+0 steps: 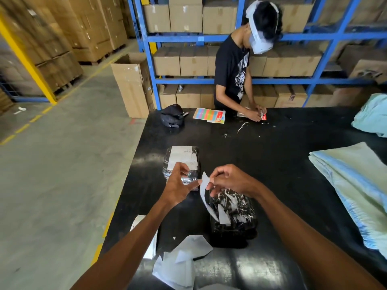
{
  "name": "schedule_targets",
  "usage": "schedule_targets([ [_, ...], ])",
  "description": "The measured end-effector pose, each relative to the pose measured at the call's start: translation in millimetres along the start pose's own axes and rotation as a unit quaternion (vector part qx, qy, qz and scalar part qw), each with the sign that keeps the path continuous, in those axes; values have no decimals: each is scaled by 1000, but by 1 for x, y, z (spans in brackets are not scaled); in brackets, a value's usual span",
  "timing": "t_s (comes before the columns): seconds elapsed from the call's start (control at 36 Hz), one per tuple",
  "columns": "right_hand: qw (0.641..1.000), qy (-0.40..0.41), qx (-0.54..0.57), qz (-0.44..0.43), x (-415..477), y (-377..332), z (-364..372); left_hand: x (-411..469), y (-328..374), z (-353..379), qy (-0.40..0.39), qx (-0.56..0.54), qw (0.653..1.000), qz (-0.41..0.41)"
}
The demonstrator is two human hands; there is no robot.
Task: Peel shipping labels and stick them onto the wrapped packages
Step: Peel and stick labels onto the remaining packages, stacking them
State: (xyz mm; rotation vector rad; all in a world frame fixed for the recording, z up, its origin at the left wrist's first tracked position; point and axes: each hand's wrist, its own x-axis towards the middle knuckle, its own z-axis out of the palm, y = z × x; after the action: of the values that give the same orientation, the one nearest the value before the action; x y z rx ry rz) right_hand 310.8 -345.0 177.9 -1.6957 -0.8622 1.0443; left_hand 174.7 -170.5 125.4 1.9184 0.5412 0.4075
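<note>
While both hands work just above the black table [278, 155], the job right now looks like pulling a label off its backing.

Nearest of all, some loose white backing papers [180, 260] lie at the near edge. A small stack of label sheets [144, 233] sits just left of them, partly under the left arm.

A little farther, the shiny black package [234, 216] lies under the right hand. It has no full label on it yet, so I think this one comes next.

Above it, the right hand [232, 181] pinches the top of a curling white label strip [206, 195] between thumb and fingers. The left hand [180, 185] is partly open, and its fingertip touches the strip's top edge. It does not grip anything that I can see.

To do this well, peel slowly so the strip does not tear or curl onto itself. Hold only the corners, keeping the sticky side clean. Then lay one edge down first on the package and smooth it flat.

Farther left, another wrapped package [181, 164] already wears its white label [184, 156].

At the far side, another person [234, 72] works on small items.
</note>
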Motion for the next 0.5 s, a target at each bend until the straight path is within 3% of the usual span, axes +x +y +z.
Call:
schedule_targets([
  [0.17,999,-5,32,-18,-3,-2,-1,-10,31,13,-167,-57,984,13],
  [0.5,999,-7,28,-38,-9,9,-23,-4,48,28,-161,-36,986,18],
])
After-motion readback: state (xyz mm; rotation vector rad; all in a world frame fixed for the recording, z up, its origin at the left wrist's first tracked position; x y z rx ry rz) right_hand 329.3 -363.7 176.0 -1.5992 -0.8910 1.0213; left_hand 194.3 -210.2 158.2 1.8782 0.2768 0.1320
